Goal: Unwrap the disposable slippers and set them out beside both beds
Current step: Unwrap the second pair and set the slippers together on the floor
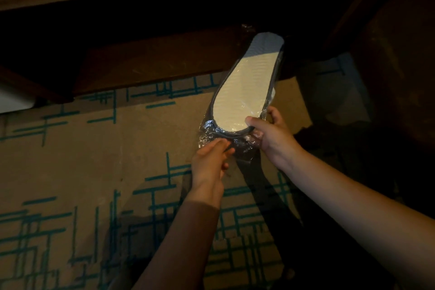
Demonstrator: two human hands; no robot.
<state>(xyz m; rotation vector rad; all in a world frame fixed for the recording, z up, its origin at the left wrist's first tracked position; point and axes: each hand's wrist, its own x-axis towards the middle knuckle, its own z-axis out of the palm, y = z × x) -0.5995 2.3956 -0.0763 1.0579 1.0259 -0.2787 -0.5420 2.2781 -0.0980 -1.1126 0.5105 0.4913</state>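
Slippers wrapped | right hand grips | left hand pinches wrap; underside hidden

Wrapped slippers, pale sole facing up, dark edging, clear crinkled plastic, held above carpet

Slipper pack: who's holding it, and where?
Right hand grips the wrapped slippers at the near end; left hand pinches the plastic wrap there.

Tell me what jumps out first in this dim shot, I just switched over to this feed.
The pale sole of a plastic-wrapped slipper pack, held up at centre right. The right hand grips its near end while the left hand pinches the crinkled wrapper there. Below lies tan carpet with teal lines.
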